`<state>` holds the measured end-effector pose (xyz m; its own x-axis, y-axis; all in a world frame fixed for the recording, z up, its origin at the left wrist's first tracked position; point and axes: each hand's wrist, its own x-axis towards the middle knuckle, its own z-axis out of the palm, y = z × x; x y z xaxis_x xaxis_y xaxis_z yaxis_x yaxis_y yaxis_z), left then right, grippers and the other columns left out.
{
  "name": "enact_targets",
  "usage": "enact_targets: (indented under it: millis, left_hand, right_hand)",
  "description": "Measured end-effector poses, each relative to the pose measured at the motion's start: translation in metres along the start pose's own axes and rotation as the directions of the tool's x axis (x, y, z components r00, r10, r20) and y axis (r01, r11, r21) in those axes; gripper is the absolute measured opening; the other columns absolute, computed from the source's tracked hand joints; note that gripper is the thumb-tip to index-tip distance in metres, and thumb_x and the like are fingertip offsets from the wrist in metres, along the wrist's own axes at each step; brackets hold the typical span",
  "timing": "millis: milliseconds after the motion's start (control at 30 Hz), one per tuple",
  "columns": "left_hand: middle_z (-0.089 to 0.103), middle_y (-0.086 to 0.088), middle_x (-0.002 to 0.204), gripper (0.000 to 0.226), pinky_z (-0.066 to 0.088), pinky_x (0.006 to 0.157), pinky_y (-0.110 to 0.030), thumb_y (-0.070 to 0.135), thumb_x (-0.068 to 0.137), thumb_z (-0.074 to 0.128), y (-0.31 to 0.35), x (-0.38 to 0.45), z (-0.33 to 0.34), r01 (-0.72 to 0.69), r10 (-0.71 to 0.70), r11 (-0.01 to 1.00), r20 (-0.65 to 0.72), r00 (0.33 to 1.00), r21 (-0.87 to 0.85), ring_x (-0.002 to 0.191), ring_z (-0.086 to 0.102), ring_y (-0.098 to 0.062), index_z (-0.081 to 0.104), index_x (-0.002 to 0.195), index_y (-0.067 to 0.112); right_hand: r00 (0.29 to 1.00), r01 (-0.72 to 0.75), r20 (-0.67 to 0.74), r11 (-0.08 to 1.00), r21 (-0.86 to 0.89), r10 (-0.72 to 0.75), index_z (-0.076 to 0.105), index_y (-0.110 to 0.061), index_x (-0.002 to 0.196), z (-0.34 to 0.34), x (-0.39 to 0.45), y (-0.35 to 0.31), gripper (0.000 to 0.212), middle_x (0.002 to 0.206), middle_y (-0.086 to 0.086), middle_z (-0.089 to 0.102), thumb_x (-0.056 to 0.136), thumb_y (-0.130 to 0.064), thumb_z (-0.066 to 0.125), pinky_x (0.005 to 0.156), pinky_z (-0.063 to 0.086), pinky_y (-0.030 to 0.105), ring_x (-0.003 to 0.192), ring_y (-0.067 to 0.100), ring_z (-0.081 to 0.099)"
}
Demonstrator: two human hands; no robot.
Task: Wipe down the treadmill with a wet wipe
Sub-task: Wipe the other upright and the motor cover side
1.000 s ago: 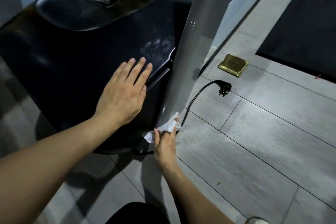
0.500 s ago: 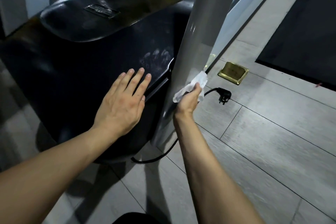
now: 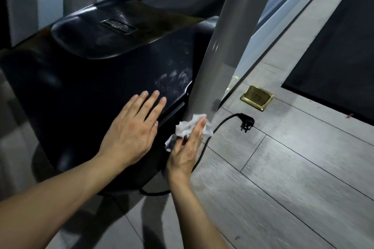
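Down the gray post (image 3: 226,46) goes the right hand (image 3: 187,150), lower now than half a second ago. Its grip is closed on the white wipe (image 3: 189,125), which presses on the post near the bottom. The left hand (image 3: 131,133) lies flat and open on the black cover (image 3: 81,87), at 9 o'clock from the wipe. This looks like the post-wiping step. Next, rub lower, and stay off the black cord (image 3: 222,122) at 3 o'clock.

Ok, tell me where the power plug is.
Head view, right of centre: the power plug lies unplugged on the grey floor, just below the brass floor socket, right of the wet wipe.
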<state>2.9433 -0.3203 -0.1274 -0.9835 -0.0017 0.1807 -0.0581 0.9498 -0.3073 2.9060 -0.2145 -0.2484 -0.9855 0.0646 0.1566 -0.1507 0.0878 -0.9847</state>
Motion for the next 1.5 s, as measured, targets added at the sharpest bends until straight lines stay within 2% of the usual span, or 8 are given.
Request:
enact_targets:
  millis: [133,267,467,600,733,867,1100,1500]
  left_hand:
    - [0.025,-0.013,0.168,0.061,0.023,0.126,-0.048,0.03,0.104,0.033,-0.001,0.001,0.0,0.002,-0.002,1.0,0.008,1.0,0.002,0.155,0.023,-0.03,0.027,0.161,0.011]
    - [0.023,-0.013,0.168,0.061,0.022,0.126,-0.048,0.031,0.104,0.031,0.0,0.0,0.001,0.003,-0.003,1.0,0.008,1.0,0.014,0.155,0.023,-0.03,0.026,0.161,0.011]
    - [0.026,-0.013,0.167,0.061,0.018,0.127,-0.046,0.031,0.104,0.03,0.0,0.0,0.002,0.006,-0.006,0.999,0.006,1.0,0.036,0.155,0.024,-0.031,0.027,0.161,0.01]
    - [0.025,-0.013,0.167,0.061,0.02,0.126,-0.047,0.032,0.104,0.029,0.001,0.0,0.0,-0.001,0.0,1.0,0.022,1.0,0.03,0.155,0.024,-0.031,0.027,0.161,0.01]
    - [0.02,-0.011,0.169,0.062,0.019,0.127,-0.045,0.033,0.104,0.027,0.0,0.0,0.0,0.003,-0.004,1.0,0.041,0.999,0.022,0.157,0.017,-0.027,0.023,0.162,0.013]
    - [0.021,-0.011,0.169,0.062,0.018,0.126,-0.045,0.033,0.104,0.03,-0.001,0.001,0.002,0.005,-0.006,1.0,0.029,1.0,0.027,0.156,0.02,-0.028,0.025,0.162,0.012]
    - [0.026,-0.012,0.167,0.06,0.019,0.126,-0.046,0.032,0.105,0.028,0.0,0.001,0.002,0.013,-0.013,1.0,0.019,1.0,0.018,0.155,0.024,-0.03,0.028,0.161,0.011]
    - [0.028,-0.013,0.166,0.06,0.019,0.127,-0.046,0.029,0.103,0.033,0.0,0.002,-0.001,0.002,-0.002,1.0,0.017,1.0,-0.019,0.154,0.025,-0.031,0.029,0.16,0.01]
  right_hand:
    - [0.997,-0.032,0.075,0.999,0.018,0.03,-0.001,-0.033,0.161,0.0,-0.001,0.004,0.07,0.169,-0.015,0.0,0.102,-0.051,0.031,0.122,0.024,0.024,0.155,0.004,0.004]
    - [0.994,0.111,0.017,0.993,0.029,-0.111,0.002,-0.021,0.162,-0.004,0.068,-0.027,0.075,0.17,-0.008,0.0,0.101,-0.02,0.045,0.122,0.024,0.057,0.157,0.015,0.003]
    - [0.984,0.18,-0.006,0.984,0.003,-0.18,0.006,-0.017,0.162,-0.018,0.143,-0.075,0.072,0.17,-0.002,0.004,0.104,-0.02,0.048,0.12,0.007,0.013,0.156,0.014,0.004]
    - [0.996,0.082,0.043,0.997,0.003,-0.082,0.0,-0.028,0.162,-0.01,0.066,-0.031,0.073,0.169,-0.015,-0.001,0.105,-0.032,0.045,0.126,0.016,0.032,0.156,0.009,0.001]
    - [0.991,-0.02,0.134,1.0,0.009,0.019,-0.003,-0.036,0.161,-0.014,0.023,-0.01,0.071,0.168,-0.018,-0.003,0.104,-0.052,0.036,0.112,0.006,0.0,0.151,-0.008,-0.004]
    - [0.997,0.041,0.061,0.999,-0.005,-0.04,-0.002,-0.024,0.162,-0.014,0.089,-0.055,0.076,0.17,-0.01,-0.003,0.105,-0.023,0.048,0.127,0.003,0.029,0.153,0.0,-0.007]
    - [0.994,0.102,-0.048,0.995,0.019,-0.101,0.004,-0.032,0.162,-0.024,0.233,-0.129,0.075,0.17,-0.001,0.01,0.101,-0.039,0.048,0.121,0.031,0.046,0.154,0.024,0.019]
    - [0.972,-0.167,0.169,0.986,-0.003,0.165,-0.008,-0.037,0.16,-0.001,-0.033,0.035,0.076,0.168,-0.018,-0.005,0.106,-0.029,0.046,0.125,0.016,0.028,0.154,0.001,0.0]
